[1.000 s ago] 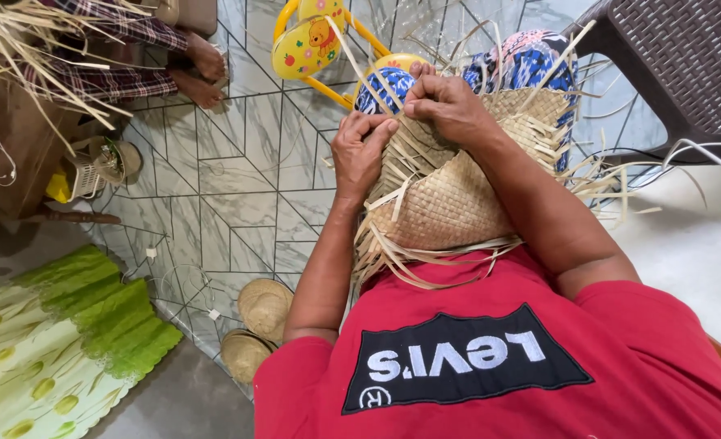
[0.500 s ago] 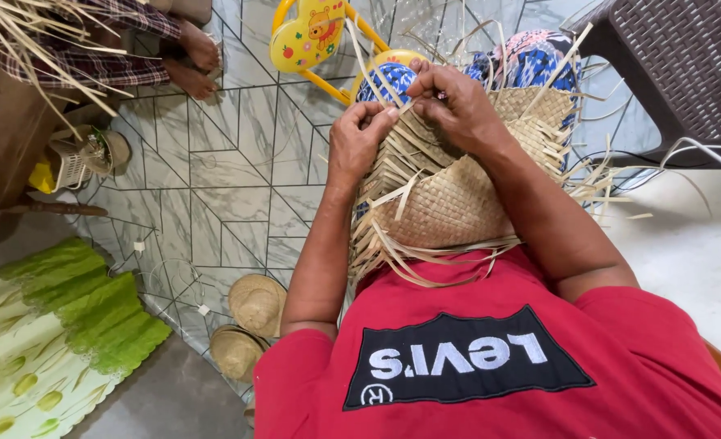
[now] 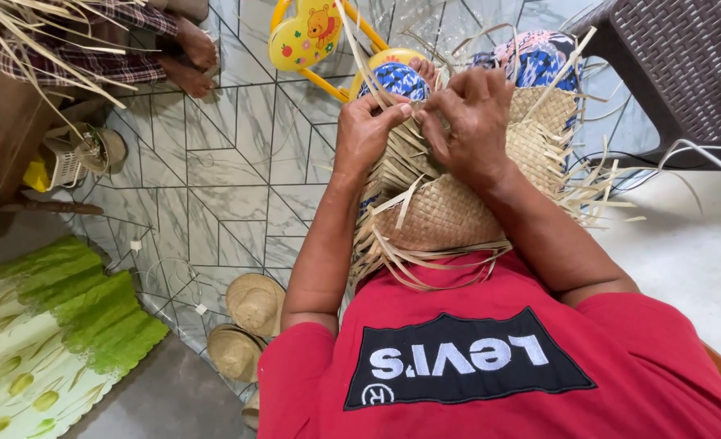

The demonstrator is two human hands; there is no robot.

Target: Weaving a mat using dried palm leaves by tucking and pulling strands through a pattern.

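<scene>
A half-woven straw hat (image 3: 450,213) rests on my lap against my red shirt, with loose strips sticking out all around its edge. Both hands work at its far rim. My left hand (image 3: 367,130) pinches a pale straw strip (image 3: 393,110) between thumb and fingers. My right hand (image 3: 473,120) lies over the weave, and its fingertips meet the left hand's on the same strands. My knees in blue patterned cloth (image 3: 401,81) show beyond the hat.
Two finished straw hats (image 3: 253,302) lie on the tiled floor at my left. A yellow child's chair (image 3: 312,36) stands ahead, a dark wicker chair (image 3: 669,65) at the right. Another person's bare feet (image 3: 190,53) and straw bundle are top left. A green mat (image 3: 76,313) lies lower left.
My two hands have closed in on each other at the hat's far rim, and their fingertips now meet on the strips. The hat has stayed on my lap.
</scene>
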